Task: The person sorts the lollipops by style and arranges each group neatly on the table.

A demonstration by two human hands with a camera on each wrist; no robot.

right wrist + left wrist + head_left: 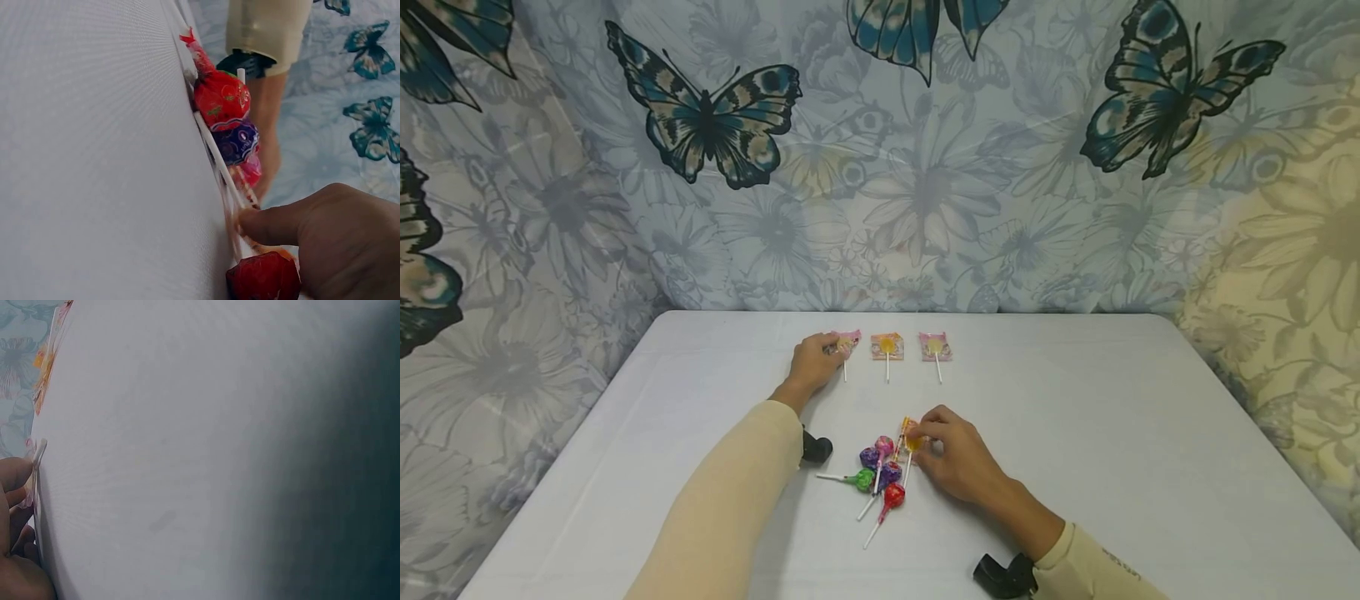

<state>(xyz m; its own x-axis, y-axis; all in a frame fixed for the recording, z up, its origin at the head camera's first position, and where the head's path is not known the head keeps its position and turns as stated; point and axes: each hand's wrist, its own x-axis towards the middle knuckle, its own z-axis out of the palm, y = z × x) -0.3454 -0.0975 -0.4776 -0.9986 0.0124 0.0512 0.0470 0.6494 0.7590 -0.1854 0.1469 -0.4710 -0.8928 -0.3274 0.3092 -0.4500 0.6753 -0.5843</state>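
Observation:
My left hand (pixel 815 364) pinches the wrapper of a flat lollipop in pink clear film (pixel 847 340), at the left end of a row near the table's far edge. The left wrist view shows these fingers (pixel 17 481) at the wrapper, beside its white stick. Nearer, my right hand (pixel 961 454) pinches a flat yellow lollipop in an orange wrapper (pixel 913 444) at the pile. Beside its thumb is a red ball lollipop (pixel 265 276); whether the hand holds it is unclear. The pile has a green lollipop (pixel 863 479), a red one (pixel 893 496), a pink one (pixel 884 445) and purple ones (pixel 869 457).
Two more flat lollipops, one orange-wrapped (pixel 887 346) and one pink-wrapped (pixel 936 346), continue the row to the right. A white cloth covers the table (pixel 1112 433). Butterfly-patterned fabric (pixel 925 200) hangs behind. Black wrist mounts (pixel 1003 575) sit at both sleeves.

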